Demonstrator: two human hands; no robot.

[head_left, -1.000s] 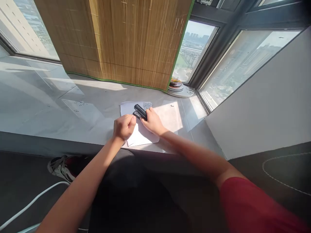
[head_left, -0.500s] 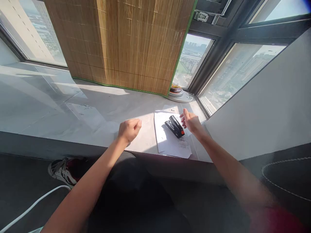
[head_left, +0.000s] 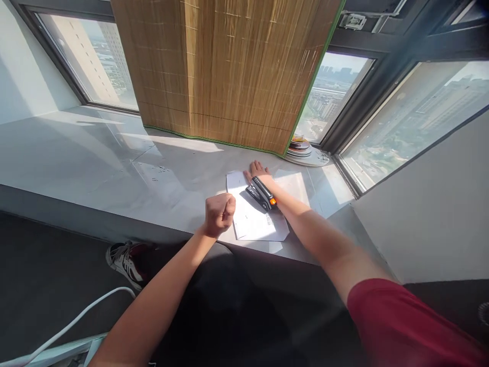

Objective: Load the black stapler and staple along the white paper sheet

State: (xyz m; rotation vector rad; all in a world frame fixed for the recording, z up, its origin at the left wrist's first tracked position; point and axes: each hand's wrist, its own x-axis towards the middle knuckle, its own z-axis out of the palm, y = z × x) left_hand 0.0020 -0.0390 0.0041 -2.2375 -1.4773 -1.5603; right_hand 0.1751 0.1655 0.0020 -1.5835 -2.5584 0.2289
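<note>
My left hand (head_left: 220,214) is closed in a fist at the front left edge of a stack of white paper (head_left: 248,224), with nothing showing in it. Flat beyond the stapler, my right hand (head_left: 260,172) has its fingers spread at the far edge of the paper. A black stapler (head_left: 262,193) with an orange piece at one end lies on the sheets, close beside my right wrist. Some print shows near the stack's front right corner. My right forearm covers part of the paper's right side.
The pale window sill (head_left: 183,173) drops off at its front edge, by my legs. A bamboo blind (head_left: 229,76) hangs in front of the window. Several stacked plates (head_left: 300,149) stand in the far right corner. A white cable (head_left: 76,318) runs at lower left.
My right hand has moved left across the stapler and now lies flat at the paper's far edge. Paper and stapler have shifted left on the sill. My left hand stays in a fist.
</note>
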